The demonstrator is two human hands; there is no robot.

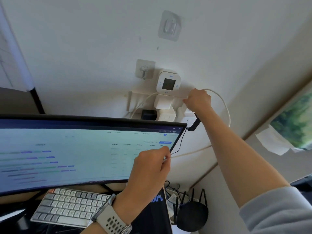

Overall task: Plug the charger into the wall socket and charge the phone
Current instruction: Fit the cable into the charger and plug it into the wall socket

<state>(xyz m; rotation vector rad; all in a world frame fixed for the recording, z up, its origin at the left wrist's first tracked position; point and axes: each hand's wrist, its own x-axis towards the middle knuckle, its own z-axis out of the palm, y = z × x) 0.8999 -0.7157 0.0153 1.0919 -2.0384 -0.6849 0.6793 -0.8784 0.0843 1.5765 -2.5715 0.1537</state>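
Note:
My right hand (199,100) reaches up to the white wall socket strip (135,102) behind the monitor, its fingers closed on the charger, which is mostly hidden by the hand. A white cable (224,105) loops from that hand down and across to my left hand (152,168), which pinches it near the monitor's right edge. A dark screen showing "100%" (157,198) lies below my left hand; I cannot tell whether it is the phone.
Several white and black plugs (163,102) fill the socket strip, with a small white square device (168,82) above. A wide monitor (67,152), a keyboard (67,206), a black router (192,215) and a thin black wire (179,146) crowd the desk.

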